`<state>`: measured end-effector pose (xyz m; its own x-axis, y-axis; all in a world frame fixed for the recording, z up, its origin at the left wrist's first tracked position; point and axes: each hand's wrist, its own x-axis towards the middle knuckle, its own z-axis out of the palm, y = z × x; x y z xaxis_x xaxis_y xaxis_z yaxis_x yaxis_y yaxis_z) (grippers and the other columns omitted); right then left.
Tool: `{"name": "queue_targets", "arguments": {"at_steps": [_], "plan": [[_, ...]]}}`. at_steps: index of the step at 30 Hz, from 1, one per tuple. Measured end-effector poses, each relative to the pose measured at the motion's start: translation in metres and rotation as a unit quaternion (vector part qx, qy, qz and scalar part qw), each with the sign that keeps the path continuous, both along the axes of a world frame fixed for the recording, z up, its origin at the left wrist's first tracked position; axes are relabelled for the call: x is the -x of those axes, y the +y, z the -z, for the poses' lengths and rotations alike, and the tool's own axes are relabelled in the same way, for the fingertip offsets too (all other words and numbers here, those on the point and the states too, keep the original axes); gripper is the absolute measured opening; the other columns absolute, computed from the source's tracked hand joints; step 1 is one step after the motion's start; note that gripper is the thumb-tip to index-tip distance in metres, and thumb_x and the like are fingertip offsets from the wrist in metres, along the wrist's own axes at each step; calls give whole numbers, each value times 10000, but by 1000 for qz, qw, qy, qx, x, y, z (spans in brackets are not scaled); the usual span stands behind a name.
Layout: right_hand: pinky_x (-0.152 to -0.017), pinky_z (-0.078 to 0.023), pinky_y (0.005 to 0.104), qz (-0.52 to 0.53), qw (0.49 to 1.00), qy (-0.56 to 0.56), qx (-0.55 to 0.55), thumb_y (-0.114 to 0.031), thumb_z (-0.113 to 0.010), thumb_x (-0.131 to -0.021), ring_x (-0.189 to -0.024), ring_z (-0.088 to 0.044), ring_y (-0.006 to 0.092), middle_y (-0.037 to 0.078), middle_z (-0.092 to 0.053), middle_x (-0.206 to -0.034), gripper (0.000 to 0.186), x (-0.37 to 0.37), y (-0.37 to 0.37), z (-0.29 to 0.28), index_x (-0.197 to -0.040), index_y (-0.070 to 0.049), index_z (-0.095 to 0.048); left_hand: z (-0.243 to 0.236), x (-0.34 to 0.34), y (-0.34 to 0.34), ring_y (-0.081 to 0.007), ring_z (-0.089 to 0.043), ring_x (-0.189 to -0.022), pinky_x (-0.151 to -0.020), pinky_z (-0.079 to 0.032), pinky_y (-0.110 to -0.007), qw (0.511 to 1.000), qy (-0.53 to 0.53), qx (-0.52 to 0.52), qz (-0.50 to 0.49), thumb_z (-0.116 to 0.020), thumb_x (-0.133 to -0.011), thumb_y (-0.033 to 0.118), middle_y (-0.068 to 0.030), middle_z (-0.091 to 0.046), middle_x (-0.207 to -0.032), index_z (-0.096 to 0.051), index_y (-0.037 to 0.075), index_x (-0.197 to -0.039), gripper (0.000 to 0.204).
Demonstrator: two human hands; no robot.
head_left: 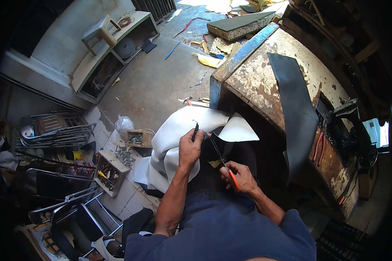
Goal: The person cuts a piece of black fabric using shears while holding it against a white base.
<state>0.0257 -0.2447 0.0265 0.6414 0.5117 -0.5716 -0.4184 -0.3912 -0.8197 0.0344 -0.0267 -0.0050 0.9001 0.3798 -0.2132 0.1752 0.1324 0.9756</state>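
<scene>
A large white sheet (172, 126), smooth like vinyl, lies in folds over my lap, with a loose pointed flap (241, 129) at its right end. My left hand (190, 150) is over the sheet, its thumb and fingers closed on a thin dark strip (196, 128) that sticks up past the fingertips. My right hand (241, 176) grips scissors (234, 179) with orange handles. Their dark blades point up and left, close to the dark edge below the flap. Whether the blades touch the material I cannot tell. Black cloth covers my lap below them.
On the right stands a worn workbench (257, 89) with a black sheet (294, 104) hanging over it and red-handled pliers (319, 148). Wooden boxes of tools (111, 173) and screws (139, 138) sit on the floor at left, beside metal chair frames (59, 126). A hammer (187, 101) lies ahead.
</scene>
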Motion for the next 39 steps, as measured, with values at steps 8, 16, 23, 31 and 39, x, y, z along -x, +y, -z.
{"name": "queue_targets", "arguments": {"at_steps": [8,16,23,31,39], "plan": [[-520,-520,284,24,1000,17,2,-552,-672,-942,-596,-614,114,50,-640,-735,583,-6,8,7,-1067,17,-686,6,3,-7,-57,-466,-636,-562,-384,-265,999,-10,-43,1,-582,-1055,264,41,-558,-666,-719,-12,-952,326],[-572,-473,277,84,974,-210,-20,-388,-821,-872,-612,-559,96,48,-624,-701,453,-8,16,-3,-1000,11,-650,8,13,-17,-91,-474,-650,-588,-411,-309,998,-1,-62,-10,-599,-1043,279,-4,-588,-672,-689,-12,-918,329],[-798,-510,443,12,826,-561,60,-159,-828,-797,-846,-649,332,126,-668,-860,381,-59,25,-3,-1055,-13,-588,-14,24,-18,-102,-471,-620,-566,-403,-325,985,-7,-171,-28,-573,-1056,268,0,-591,-660,-730,13,-980,309],[-692,-537,336,186,943,-269,63,-204,-846,-829,-731,-658,166,90,-671,-800,403,-44,6,32,-1057,3,-588,-4,28,-21,-53,-418,-714,-664,-391,-238,996,-15,14,-82,-541,-1079,263,60,-516,-753,-698,-7,-1004,322],[-692,-537,318,-2,988,-153,17,-399,-839,-825,-755,-686,187,125,-692,-820,519,10,7,-14,-1069,24,-663,-1,20,2,-29,-483,-781,-726,-423,-204,999,11,15,-50,-560,-1074,273,69,-573,-864,-653,44,-1032,251]]}}
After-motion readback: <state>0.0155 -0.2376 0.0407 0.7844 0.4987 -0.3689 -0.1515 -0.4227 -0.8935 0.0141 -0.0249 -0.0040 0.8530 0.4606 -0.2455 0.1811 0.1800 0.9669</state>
